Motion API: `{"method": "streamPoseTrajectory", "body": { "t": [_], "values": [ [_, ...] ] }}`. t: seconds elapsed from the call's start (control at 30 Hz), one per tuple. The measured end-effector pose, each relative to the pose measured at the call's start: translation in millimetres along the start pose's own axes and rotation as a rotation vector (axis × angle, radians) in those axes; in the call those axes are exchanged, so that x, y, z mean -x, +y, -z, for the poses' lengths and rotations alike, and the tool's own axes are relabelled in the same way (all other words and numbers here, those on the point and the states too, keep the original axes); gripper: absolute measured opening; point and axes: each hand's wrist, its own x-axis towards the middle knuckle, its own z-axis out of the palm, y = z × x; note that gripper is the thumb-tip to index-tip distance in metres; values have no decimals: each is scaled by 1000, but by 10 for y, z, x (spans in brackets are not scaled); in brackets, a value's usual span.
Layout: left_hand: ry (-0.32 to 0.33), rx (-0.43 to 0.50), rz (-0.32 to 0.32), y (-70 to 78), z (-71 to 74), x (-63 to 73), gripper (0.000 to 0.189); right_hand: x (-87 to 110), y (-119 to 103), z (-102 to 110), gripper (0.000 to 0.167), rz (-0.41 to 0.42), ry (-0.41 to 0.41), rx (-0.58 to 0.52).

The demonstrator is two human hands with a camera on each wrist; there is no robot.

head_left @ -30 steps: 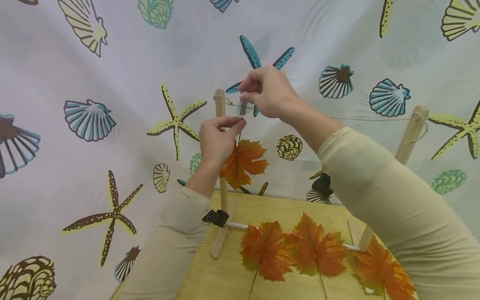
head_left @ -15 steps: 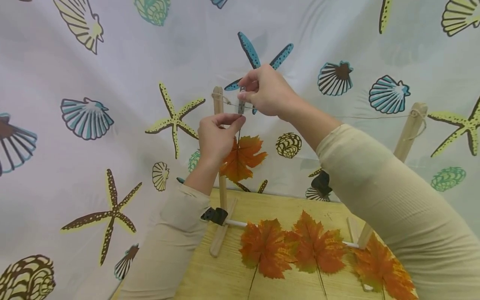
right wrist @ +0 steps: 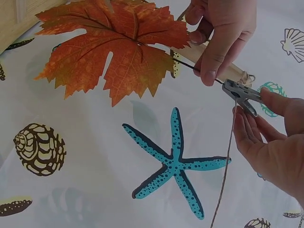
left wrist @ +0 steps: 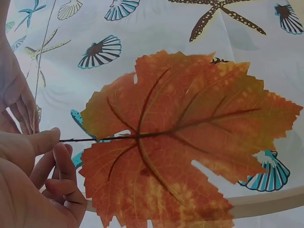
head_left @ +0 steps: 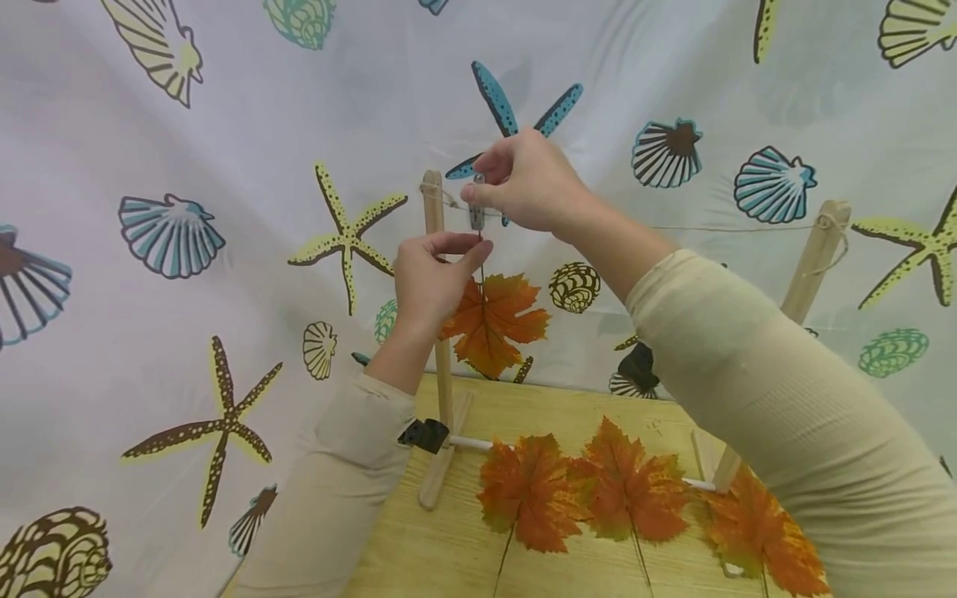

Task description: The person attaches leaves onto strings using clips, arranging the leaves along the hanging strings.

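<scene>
An orange artificial maple leaf (left wrist: 190, 133) hangs by its thin dark stem (right wrist: 186, 63). My left hand (head_left: 434, 274) pinches that stem between thumb and forefinger near its upper end. Just above, my right hand (head_left: 534, 183) holds a metal clothespin (right wrist: 241, 95), thumb on one handle and fingers by the other. The clothespin's nose meets the twine (right wrist: 228, 156) and the tip of the stem in the right wrist view. In the head view the leaf hangs in front of the left wooden post (head_left: 441, 365), partly behind my left hand.
Twine runs to a right wooden post (head_left: 815, 262). Several more maple leaves, including a left one (head_left: 531, 494) and a middle one (head_left: 631, 482), lie on the yellow wooden table (head_left: 404, 548) over a white rod (head_left: 471, 443). A shell-and-starfish patterned cloth (head_left: 247, 124) hangs behind.
The hanging leaf has swung slightly right. My right thumb has shifted left along the clothespin. Both hands otherwise stay about where they were, still at the stem and the clothespin.
</scene>
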Motion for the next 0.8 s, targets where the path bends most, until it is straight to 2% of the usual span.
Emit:
{"method": "streamPoseTrajectory", "body": {
  "t": [0.4, 0.6, 0.8],
  "values": [
    [-38, -28, 46, -21, 134, 67, 32, 3, 62, -58, 45, -34, -24, -43],
    [-26, -37, 81, -53, 153, 87, 32, 27, 80, -61, 53, -49, -47, -52],
    [-5, -55, 85, -67, 170, 115, 35, 60, 113, -62, 59, -55, -49, -57]
  ]
}}
